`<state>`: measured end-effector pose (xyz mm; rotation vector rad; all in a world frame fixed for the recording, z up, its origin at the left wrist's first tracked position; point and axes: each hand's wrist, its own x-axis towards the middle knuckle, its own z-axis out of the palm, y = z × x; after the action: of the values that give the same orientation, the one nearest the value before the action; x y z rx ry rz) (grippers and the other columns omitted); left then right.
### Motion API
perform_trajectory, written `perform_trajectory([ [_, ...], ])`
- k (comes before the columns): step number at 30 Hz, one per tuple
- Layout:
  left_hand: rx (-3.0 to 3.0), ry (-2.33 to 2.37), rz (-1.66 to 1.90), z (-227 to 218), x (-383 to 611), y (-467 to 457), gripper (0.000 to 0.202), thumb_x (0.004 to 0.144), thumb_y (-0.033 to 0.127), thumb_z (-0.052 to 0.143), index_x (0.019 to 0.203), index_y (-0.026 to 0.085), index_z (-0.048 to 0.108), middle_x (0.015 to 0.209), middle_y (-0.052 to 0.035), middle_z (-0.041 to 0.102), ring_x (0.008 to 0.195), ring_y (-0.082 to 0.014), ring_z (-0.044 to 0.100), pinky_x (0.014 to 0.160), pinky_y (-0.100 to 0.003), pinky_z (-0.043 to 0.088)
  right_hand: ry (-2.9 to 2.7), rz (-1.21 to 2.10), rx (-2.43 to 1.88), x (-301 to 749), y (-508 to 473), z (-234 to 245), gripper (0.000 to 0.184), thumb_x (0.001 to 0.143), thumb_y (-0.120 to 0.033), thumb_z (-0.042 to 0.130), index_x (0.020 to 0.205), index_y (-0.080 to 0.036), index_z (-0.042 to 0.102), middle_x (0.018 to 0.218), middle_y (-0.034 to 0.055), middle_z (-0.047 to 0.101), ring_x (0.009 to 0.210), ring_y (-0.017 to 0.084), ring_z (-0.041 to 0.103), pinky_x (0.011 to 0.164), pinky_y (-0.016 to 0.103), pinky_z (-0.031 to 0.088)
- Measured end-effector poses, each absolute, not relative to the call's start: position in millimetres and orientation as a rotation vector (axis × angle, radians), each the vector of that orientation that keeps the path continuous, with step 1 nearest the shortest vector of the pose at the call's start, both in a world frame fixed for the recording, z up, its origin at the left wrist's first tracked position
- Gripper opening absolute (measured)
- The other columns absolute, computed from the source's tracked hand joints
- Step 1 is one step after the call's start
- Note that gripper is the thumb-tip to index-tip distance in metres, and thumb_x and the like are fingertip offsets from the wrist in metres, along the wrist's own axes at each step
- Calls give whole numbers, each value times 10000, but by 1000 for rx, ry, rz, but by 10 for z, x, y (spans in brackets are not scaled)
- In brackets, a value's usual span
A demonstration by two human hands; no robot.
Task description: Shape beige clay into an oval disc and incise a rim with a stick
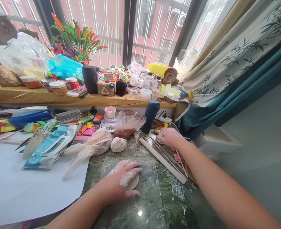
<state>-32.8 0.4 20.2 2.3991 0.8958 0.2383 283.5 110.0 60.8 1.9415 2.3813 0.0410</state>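
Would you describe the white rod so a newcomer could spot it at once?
On the dark green tabletop, find the clear sheet under the left hand. To the sheet's right slants the rod, thicker and whiter than the sticks beside it.

Open lane on the clear mat (150, 187), right of the left hand (127, 178) and toward the near side. Far side blocked: white lump (118, 144), bag of reddish-brown stuff (125, 131), blue cylinder (150, 117). On the right, white roller (162, 161) and thin sticks (166, 153) lie slantwise between mat and right hand (169, 138), passable only above.
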Motion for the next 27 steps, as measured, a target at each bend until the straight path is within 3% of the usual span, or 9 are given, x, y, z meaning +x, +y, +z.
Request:
perform_trajectory([
  [5, 2412, 911, 292, 46, -324, -5, 615, 834, 357, 761, 1417, 283, 582, 1590, -66, 474, 1480, -374, 385, 1215, -582, 346, 2277, 36, 1855, 2811, 1206, 505, 382, 957, -492, 527, 838, -176, 708, 922, 133, 756, 957, 287, 678, 870, 347, 406],
  [11, 2392, 1085, 342, -91, -283, 6, 580, 861, 340, 706, 1405, 185, 581, 1616, -150, 413, 1509, -385, 331, 1220, -574, 345, 2205, -17, 1857, 2834, 1194, 423, 380, 958, -500, 516, 909, -183, 718, 1008, 130, 750, 909, 283, 696, 782, 329, 416],
  [16, 2366, 1092, 372, -70, -299, 7, 592, 849, 335, 723, 1407, 213, 567, 1595, -127, 450, 1496, -355, 367, 1223, -547, 356, 2196, -43, 1886, 2838, 1131, 413, 374, 942, -507, 544, 941, -182, 729, 971, 130, 749, 830, 272, 696, 689, 309, 400],
  [20, 2338, 1094, 395, -51, -307, 7, 621, 824, 348, 755, 1404, 233, 567, 1583, -113, 469, 1482, -348, 393, 1223, -540, 361, 2275, -31, 1893, 2842, 1120, 482, 380, 937, -520, 555, 818, -199, 721, 864, 94, 740, 768, 240, 673, 653, 295, 374],
  [23, 2338, 1098, 372, -47, -310, 8, 621, 837, 352, 744, 1418, 231, 560, 1582, -107, 471, 1484, -338, 390, 1227, -525, 358, 2374, 18, 1926, 2871, 1102, 650, 439, 994, -498, 471, 763, -206, 704, 808, 71, 729, 788, 220, 659, 700, 295, 387],
  [27, 2344, 1075, 360, -32, -319, 10, 613, 836, 401, 758, 1403, 253, 579, 1571, -78, 493, 1478, -335, 397, 1225, -524, 361, 2509, 145, 2016, 2765, 776, 785, 493, 1061, -392, 333, 848, -172, 720, 911, 114, 742, 922, 237, 651, 895, 349, 418],
])
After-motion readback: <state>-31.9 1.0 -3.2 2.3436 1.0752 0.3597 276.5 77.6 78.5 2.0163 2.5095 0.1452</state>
